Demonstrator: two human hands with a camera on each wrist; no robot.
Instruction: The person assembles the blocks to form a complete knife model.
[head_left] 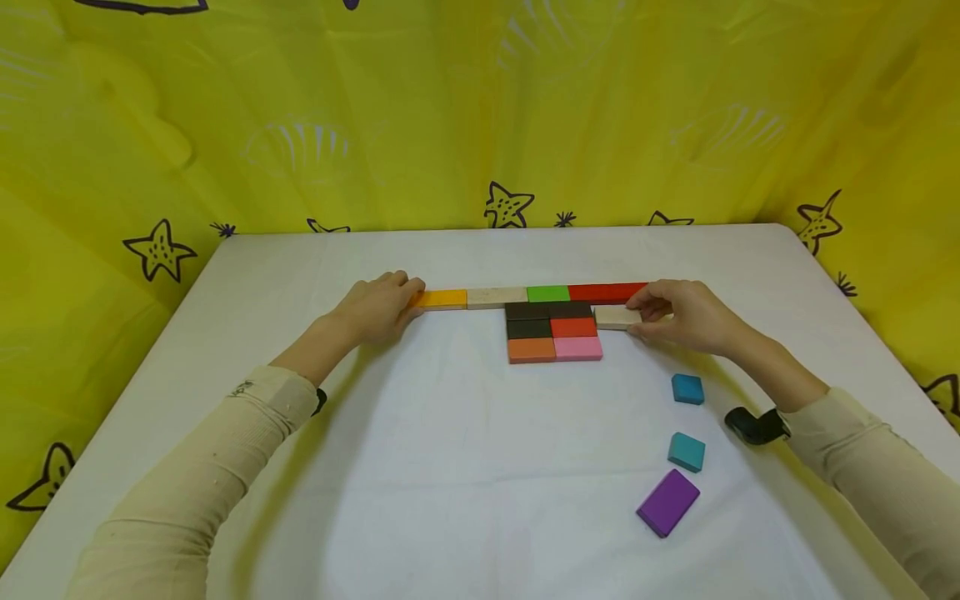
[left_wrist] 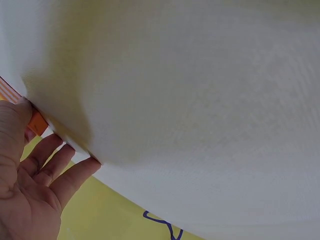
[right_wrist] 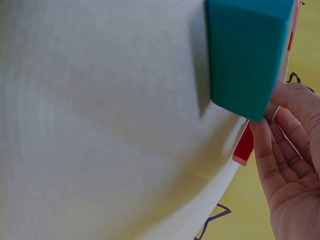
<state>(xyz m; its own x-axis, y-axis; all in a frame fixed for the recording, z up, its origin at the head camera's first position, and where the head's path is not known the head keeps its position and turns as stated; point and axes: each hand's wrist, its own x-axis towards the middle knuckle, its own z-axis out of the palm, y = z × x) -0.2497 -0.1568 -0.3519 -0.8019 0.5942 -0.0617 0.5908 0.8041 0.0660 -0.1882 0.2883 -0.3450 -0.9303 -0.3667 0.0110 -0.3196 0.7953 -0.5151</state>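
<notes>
My left hand (head_left: 380,308) pinches the left end of an orange-yellow block (head_left: 444,300) between thumb and finger; in the left wrist view the block's orange end (left_wrist: 37,123) shows beside the thumb. That block begins a row that continues with a plain wood block (head_left: 497,297), a green block (head_left: 548,293) and a red block (head_left: 603,292). Between thumb and fingers, my right hand (head_left: 686,317) holds another plain wood block (head_left: 617,317), just under the red one and beside a dark block (head_left: 572,310). Its right end is hidden by the fingers.
Under the row lie a black block (head_left: 528,329), a small red block (head_left: 573,327), an orange block (head_left: 531,350) and a pink block (head_left: 577,348). Loose at the right are a blue block (head_left: 687,389), a teal block (head_left: 686,452) and a purple block (head_left: 668,502).
</notes>
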